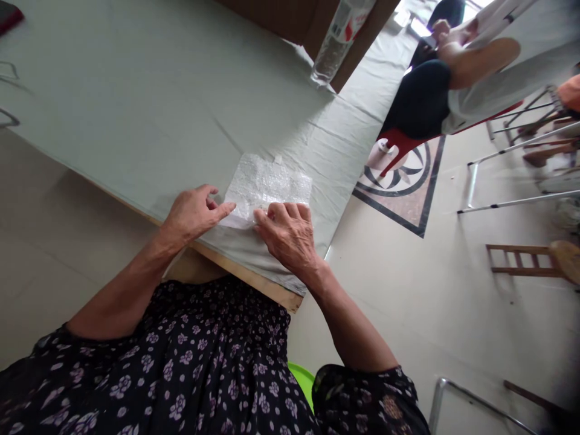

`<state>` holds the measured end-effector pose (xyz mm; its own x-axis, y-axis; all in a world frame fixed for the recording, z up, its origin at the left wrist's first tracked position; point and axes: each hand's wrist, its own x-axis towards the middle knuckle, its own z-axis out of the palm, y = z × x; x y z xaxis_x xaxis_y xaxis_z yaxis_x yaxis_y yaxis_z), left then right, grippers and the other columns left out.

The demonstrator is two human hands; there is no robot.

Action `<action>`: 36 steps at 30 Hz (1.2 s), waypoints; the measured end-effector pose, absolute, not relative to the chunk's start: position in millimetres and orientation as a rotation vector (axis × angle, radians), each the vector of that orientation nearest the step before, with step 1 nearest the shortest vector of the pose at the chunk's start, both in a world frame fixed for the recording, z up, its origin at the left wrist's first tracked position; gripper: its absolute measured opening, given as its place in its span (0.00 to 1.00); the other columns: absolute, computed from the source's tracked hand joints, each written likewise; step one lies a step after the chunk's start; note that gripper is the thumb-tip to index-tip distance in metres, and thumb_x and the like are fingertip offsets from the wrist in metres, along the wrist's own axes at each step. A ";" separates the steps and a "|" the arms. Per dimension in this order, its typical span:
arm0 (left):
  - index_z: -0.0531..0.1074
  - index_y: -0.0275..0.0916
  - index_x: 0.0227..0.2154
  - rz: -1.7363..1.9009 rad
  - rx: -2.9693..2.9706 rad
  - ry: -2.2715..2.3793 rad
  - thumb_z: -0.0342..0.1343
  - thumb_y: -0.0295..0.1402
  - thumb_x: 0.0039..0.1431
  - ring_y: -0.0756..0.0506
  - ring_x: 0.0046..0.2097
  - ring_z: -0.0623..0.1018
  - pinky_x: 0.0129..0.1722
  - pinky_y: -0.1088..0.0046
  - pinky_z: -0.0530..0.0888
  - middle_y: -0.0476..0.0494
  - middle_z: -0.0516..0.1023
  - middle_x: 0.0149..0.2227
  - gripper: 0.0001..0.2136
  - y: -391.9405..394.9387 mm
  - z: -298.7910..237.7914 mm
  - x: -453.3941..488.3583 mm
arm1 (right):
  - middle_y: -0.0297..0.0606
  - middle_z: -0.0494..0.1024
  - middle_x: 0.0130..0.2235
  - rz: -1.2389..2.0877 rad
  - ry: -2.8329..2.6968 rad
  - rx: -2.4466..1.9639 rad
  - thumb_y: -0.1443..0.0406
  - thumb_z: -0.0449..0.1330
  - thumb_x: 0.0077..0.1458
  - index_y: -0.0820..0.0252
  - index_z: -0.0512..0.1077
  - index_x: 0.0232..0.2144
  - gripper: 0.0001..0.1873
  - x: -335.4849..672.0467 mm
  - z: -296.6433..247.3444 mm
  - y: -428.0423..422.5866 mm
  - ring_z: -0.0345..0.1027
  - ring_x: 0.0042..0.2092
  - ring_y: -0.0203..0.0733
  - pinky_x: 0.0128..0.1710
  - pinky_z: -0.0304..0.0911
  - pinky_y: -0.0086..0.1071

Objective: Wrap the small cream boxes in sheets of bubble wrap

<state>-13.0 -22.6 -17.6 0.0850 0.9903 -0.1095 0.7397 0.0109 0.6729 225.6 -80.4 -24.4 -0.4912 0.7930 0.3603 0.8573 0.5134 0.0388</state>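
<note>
A sheet of clear bubble wrap (268, 184) lies flat on the table covered with a pale green cloth (149, 103), close to its near edge. My left hand (193, 212) rests at the sheet's left corner, index finger stretched out and pressing on it. My right hand (289, 231) lies on the sheet's near edge with fingers curled down, pinching or pressing the wrap.
A clear plastic water bottle (338, 37) stands at the table's far side beside a brown cardboard box (290, 18). Another person (457, 78) sits on a red chair (399, 142) at right. Metal chair frames and a wooden stool (530, 260) stand on the tiled floor.
</note>
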 end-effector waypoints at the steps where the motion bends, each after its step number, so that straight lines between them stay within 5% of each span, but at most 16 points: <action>1: 0.80 0.40 0.42 0.531 1.764 1.700 0.67 0.54 0.52 0.40 0.34 0.80 0.37 0.66 0.75 0.45 0.81 0.30 0.23 -22.2 -17.2 -12.5 | 0.40 0.77 0.42 -0.304 -2.473 -1.380 0.61 0.56 0.73 0.52 0.74 0.49 0.08 226.3 -24.1 -79.4 0.61 0.45 0.49 0.47 0.56 0.45; 6: 0.79 0.38 0.40 0.420 1.634 1.674 0.66 0.50 0.49 0.43 0.31 0.78 0.30 0.71 0.70 0.47 0.79 0.29 0.22 -18.7 -11.3 0.5 | 0.41 0.76 0.43 -0.259 -2.524 -1.368 0.58 0.54 0.74 0.53 0.75 0.50 0.12 228.1 -23.3 -75.5 0.59 0.44 0.49 0.46 0.54 0.44; 11: 0.72 0.39 0.25 0.405 1.520 1.561 0.62 0.41 0.52 0.50 0.25 0.67 0.25 0.75 0.62 0.54 0.69 0.22 0.11 -16.9 -1.9 14.9 | 0.42 0.76 0.44 -0.257 -2.543 -1.355 0.58 0.54 0.74 0.56 0.75 0.51 0.13 227.0 -21.9 -73.5 0.58 0.45 0.49 0.45 0.52 0.43; 16: 0.63 0.39 0.17 0.557 1.580 1.535 0.61 0.32 0.49 0.53 0.24 0.63 0.23 0.78 0.59 0.55 0.62 0.19 0.13 -18.3 4.9 26.8 | 0.42 0.76 0.42 -0.217 -2.555 -1.356 0.58 0.54 0.74 0.55 0.75 0.48 0.12 224.4 -20.4 -71.5 0.59 0.44 0.49 0.44 0.52 0.43; 24: 0.68 0.39 0.23 0.674 1.171 1.269 0.61 0.32 0.47 0.52 0.22 0.71 0.20 0.78 0.73 0.54 0.71 0.20 0.07 -19.5 -1.3 49.0 | 0.41 0.80 0.41 -0.197 -2.499 -1.353 0.59 0.56 0.72 0.61 0.73 0.46 0.11 223.0 -19.4 -71.1 0.64 0.43 0.49 0.46 0.53 0.42; 31: 0.79 0.36 0.31 0.566 1.226 1.164 0.56 0.28 0.44 0.50 0.29 0.78 0.33 0.75 0.79 0.49 0.81 0.27 0.11 -23.6 5.4 45.0 | 0.42 0.82 0.43 -0.098 -2.476 -1.316 0.62 0.56 0.70 0.59 0.74 0.42 0.09 228.2 -20.2 -76.0 0.67 0.44 0.49 0.48 0.55 0.43; 36: 0.81 0.37 0.36 0.565 1.800 1.121 0.57 0.32 0.55 0.46 0.35 0.79 0.39 0.69 0.78 0.45 0.81 0.34 0.10 -32.1 -2.4 45.2 | 0.39 0.85 0.44 0.045 -2.378 -1.289 0.63 0.58 0.68 0.57 0.75 0.39 0.07 233.3 -15.6 -79.4 0.73 0.45 0.46 0.52 0.58 0.43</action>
